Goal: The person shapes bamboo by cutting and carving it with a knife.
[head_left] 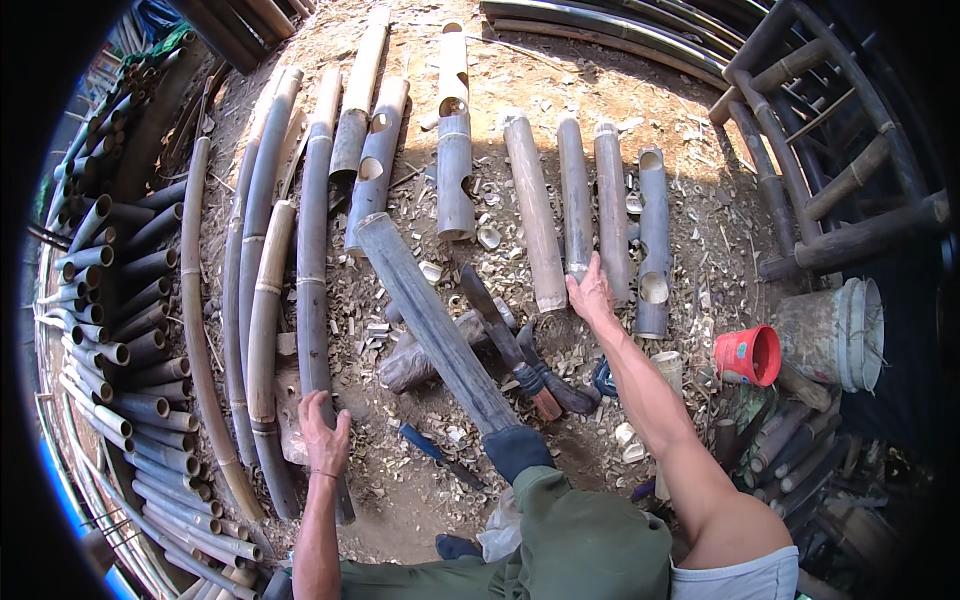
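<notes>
My right hand point(592, 298) reaches forward to the near end of a short bamboo pole point(577, 200), its thumb on one side and fingers on the other. A paler bamboo pole point(533, 210) lies to its left and another bamboo pole point(610, 205) to its right. My left hand point(322, 437) is nearest a long bamboo pole point(313, 300); its fingers are loosely bent and apart, holding nothing I can see. Between my arms a grey bamboo length point(430, 320) slants up across a log point(415, 362), and my dark-socked foot point(520, 450) is at its near end.
Machetes point(495, 325) lie beside the log, and a blue-handled tool point(425, 442) nearer me. Bamboo with cut holes point(455, 150) lies ahead. Stacked poles point(150, 350) line the left. At right are a red bucket point(748, 355), a pale bucket point(830, 335) and a bamboo frame point(850, 190).
</notes>
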{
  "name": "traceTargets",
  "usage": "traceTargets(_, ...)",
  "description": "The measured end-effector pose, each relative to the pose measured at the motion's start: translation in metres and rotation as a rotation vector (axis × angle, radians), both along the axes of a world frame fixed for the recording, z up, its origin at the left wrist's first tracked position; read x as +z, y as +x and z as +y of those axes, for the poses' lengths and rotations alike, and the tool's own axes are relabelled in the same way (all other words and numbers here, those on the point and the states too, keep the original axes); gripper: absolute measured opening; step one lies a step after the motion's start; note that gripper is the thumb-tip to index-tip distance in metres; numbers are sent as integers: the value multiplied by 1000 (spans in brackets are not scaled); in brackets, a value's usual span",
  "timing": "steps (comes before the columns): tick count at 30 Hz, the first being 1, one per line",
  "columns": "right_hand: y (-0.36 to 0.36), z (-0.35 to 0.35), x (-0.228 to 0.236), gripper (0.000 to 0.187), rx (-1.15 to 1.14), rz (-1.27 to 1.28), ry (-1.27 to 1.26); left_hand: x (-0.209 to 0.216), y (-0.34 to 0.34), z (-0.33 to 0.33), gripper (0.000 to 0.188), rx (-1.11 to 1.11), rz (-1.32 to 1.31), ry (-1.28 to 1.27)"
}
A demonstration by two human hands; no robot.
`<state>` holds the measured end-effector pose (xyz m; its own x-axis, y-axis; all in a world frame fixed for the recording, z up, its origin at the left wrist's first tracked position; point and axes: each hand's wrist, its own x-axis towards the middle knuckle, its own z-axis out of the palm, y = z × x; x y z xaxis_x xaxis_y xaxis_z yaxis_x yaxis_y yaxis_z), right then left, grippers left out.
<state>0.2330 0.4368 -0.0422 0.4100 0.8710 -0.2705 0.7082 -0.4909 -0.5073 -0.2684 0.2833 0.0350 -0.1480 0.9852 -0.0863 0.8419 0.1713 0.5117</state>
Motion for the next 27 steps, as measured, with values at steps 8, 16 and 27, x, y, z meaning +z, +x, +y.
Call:
traceTargets(8,-16,-25,90,78,158,947,329,79,97,16,73,-245,-12,135)
traceTargets(16,-69,-69,201,83,403,2079,-305,164,153,113,89,-604,111,597)
traceTargets(27,-60,-155,32,65,539,142,-60,121,142,100,88,168,-923,216)
